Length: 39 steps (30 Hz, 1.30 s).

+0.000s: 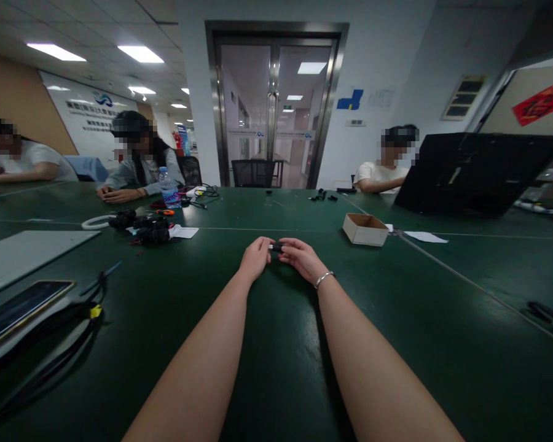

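Between my two hands, just over the green table (286,294), is a small black stick with a silvery end (275,247), too small to name for certain. My left hand (257,255) pinches it at the silvery left end. From the other side my right hand (301,255), with a silver bangle at the wrist, has thumb and fingers closed around the black end. Both forearms reach forward across the table, and the fingertips nearly meet. Some of the stick is hidden behind the fingers.
Right of my hands stands a small open cardboard box (365,230). Black gear (150,228), a water bottle (169,189) and cables lie left. A phone (25,310) is near left; small black pieces (321,196) lie farther back. A large black panel (477,175) stands right. Several people sit around.
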Each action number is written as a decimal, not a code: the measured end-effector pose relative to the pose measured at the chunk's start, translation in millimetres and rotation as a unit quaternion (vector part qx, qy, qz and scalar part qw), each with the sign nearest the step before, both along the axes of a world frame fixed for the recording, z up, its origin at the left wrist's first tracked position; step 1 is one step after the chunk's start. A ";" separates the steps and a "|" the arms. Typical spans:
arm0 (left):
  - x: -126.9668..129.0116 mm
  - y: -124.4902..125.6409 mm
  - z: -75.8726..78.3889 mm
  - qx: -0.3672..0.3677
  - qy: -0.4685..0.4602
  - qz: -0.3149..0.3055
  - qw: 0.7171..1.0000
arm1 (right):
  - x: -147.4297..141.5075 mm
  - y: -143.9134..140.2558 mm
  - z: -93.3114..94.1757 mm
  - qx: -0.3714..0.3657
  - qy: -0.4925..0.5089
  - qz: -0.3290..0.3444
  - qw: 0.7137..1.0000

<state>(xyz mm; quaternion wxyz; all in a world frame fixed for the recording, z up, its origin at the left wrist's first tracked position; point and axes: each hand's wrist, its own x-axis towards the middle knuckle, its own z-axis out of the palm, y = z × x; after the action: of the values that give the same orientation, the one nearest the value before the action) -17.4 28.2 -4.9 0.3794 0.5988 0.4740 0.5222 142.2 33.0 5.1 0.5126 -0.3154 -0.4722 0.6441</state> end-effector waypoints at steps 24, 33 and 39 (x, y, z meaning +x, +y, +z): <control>0.2 -14.2 7.0 0.016 0.199 0.081 0.977 | -21.1 -2.0 -9.1 0.121 -0.342 -0.110 0.925; 5.5 -32.0 7.6 -0.028 0.199 0.025 0.979 | -24.5 -28.8 2.1 0.048 -0.205 -0.075 0.975; -3.2 -83.1 41.4 -0.069 0.272 -0.129 0.951 | 28.7 -60.2 7.3 0.038 -0.220 -0.036 0.974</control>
<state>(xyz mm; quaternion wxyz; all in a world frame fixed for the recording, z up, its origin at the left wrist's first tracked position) -20.6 -54.9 36.5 0.3406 0.7466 0.5130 0.2519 170.9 -27.2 12.5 0.4306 -0.4465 -0.5855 0.5219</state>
